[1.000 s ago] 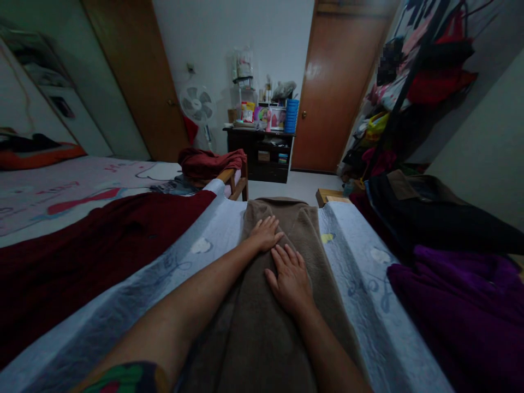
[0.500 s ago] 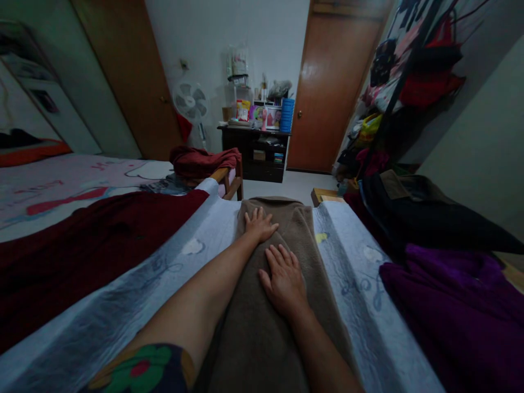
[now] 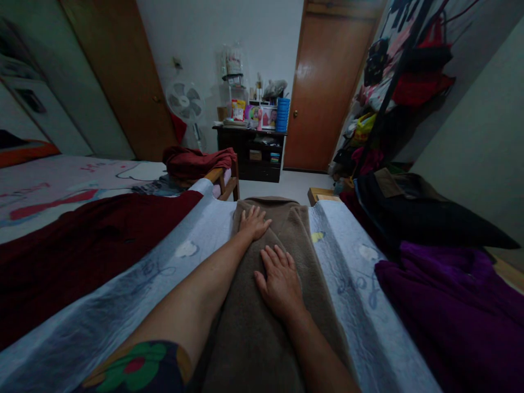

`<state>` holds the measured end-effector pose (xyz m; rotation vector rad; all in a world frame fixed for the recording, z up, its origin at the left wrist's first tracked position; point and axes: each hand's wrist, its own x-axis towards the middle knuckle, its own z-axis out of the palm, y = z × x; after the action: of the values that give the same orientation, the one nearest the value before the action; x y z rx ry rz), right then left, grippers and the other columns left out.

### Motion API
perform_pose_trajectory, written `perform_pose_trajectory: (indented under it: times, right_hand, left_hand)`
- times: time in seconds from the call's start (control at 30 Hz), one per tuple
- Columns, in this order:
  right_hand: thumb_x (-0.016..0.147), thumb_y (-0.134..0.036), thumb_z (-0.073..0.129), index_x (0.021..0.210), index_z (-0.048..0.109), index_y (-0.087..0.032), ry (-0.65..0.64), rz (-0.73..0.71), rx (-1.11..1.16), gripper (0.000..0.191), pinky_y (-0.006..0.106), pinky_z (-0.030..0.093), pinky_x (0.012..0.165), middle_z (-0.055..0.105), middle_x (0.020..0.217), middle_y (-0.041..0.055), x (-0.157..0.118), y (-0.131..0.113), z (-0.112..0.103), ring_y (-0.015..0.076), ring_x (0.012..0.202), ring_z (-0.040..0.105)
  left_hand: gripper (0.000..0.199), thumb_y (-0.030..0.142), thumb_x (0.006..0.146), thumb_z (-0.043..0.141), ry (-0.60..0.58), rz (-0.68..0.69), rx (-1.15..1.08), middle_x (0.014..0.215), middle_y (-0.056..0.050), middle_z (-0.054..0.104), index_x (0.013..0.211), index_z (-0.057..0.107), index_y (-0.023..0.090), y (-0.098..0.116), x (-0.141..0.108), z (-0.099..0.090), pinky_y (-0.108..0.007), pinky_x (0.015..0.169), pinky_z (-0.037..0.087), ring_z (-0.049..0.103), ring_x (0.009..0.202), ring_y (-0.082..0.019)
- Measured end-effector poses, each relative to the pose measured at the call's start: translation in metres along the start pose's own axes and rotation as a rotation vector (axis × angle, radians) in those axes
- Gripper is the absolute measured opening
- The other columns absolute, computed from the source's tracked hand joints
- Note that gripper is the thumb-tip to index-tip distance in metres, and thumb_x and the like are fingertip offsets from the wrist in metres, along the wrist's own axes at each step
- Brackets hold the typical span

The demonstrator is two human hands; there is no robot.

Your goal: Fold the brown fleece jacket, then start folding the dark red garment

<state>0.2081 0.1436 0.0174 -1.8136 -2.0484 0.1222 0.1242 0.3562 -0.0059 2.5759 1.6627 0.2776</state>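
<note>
A brown garment [image 3: 249, 338], narrow and lengthwise, lies on the pale blue patterned sheet [image 3: 347, 262] in front of me. My left hand [image 3: 254, 222] rests flat near its far end, fingers spread. Closer to me and to the right, my right hand [image 3: 280, 281] also lies on the brown cloth, palm down with its fingers slightly apart. Neither hand grips anything.
Dark red cloth [image 3: 102, 234] spreads over the bed on the left. At the right are a purple garment [image 3: 446, 311] and a dark folded pile [image 3: 426, 213]. Beyond the bed stand a black cabinet [image 3: 229, 153], a fan [image 3: 185, 101] and a wooden door [image 3: 319, 87].
The whole view has shifted slightly, so things appear a little further left. Both hands stay flat on the brown garment in nearly the same places.
</note>
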Motion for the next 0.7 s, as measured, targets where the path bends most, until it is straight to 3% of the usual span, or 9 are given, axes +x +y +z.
perform_pose_trajectory:
  times: [0.17, 0.27, 0.37, 0.47, 0.57, 0.7]
  right_hand:
    - [0.095, -0.048, 0.040, 0.143, 0.044, -0.020, 0.005, 0.011, -0.039, 0.056, 0.043, 0.015, 0.117, 0.040, 0.152, 0.0047, 0.001, 0.000, 0.002, 0.0234, 0.143, 0.026]
    - [0.094, -0.047, 0.040, 0.144, 0.042, -0.016, 0.015, 0.033, -0.051, 0.059, 0.043, 0.015, 0.117, 0.036, 0.153, 0.0085, 0.000, -0.001, 0.004, 0.0238, 0.144, 0.025]
    - [0.095, -0.046, 0.040, 0.144, 0.041, -0.015, 0.029, 0.044, -0.045, 0.059, 0.043, 0.015, 0.117, 0.036, 0.153, 0.0097, 0.000, -0.002, 0.005, 0.0240, 0.144, 0.025]
    - [0.096, -0.041, 0.039, 0.144, 0.042, -0.016, 0.050, 0.039, -0.022, 0.055, 0.043, 0.016, 0.117, 0.038, 0.153, 0.0082, 0.000, 0.000, 0.006, 0.0232, 0.143, 0.027]
    - [0.095, -0.029, 0.037, 0.142, 0.045, -0.014, 0.085, 0.047, 0.011, 0.049, 0.040, 0.017, 0.117, 0.041, 0.151, 0.0073, 0.001, 0.002, 0.007, 0.0210, 0.142, 0.028]
    - [0.092, -0.018, 0.037, 0.140, 0.047, -0.012, 0.120, 0.095, 0.021, 0.050, 0.036, 0.021, 0.115, 0.044, 0.148, 0.0094, 0.002, 0.005, 0.008, 0.0198, 0.141, 0.031]
  left_hand:
    - [0.061, 0.056, 0.094, 0.027, 0.071, -0.012, 0.009, 0.156, -0.011, 0.031, 0.141, 0.046, 0.022, 0.003, -0.004, 0.006, -0.060, 0.114, 0.011, 0.014, 0.147, -0.032]
    - [0.062, 0.055, 0.093, 0.032, 0.174, -0.053, 0.038, 0.156, -0.013, 0.030, 0.143, 0.043, 0.020, 0.008, -0.011, -0.001, -0.059, 0.115, 0.007, 0.012, 0.147, -0.033]
    - [0.056, 0.044, 0.094, 0.038, 0.265, -0.035, 0.047, 0.156, -0.013, 0.029, 0.144, 0.041, 0.018, 0.015, -0.022, -0.014, -0.052, 0.117, 0.012, 0.019, 0.145, -0.031]
    - [0.048, 0.029, 0.095, 0.034, 0.181, 0.039, -0.019, 0.152, -0.013, 0.037, 0.140, 0.044, 0.016, 0.020, -0.038, -0.024, -0.043, 0.116, 0.021, 0.032, 0.140, -0.026]
    - [0.045, 0.025, 0.096, 0.031, 0.037, 0.105, -0.075, 0.145, -0.012, 0.049, 0.136, 0.048, 0.013, 0.021, -0.058, -0.024, -0.034, 0.113, 0.029, 0.042, 0.135, -0.020]
    - [0.053, 0.038, 0.098, 0.029, -0.075, 0.115, -0.092, 0.153, -0.012, 0.038, 0.143, 0.041, 0.013, 0.021, -0.085, -0.014, -0.036, 0.114, 0.028, 0.033, 0.142, -0.022]
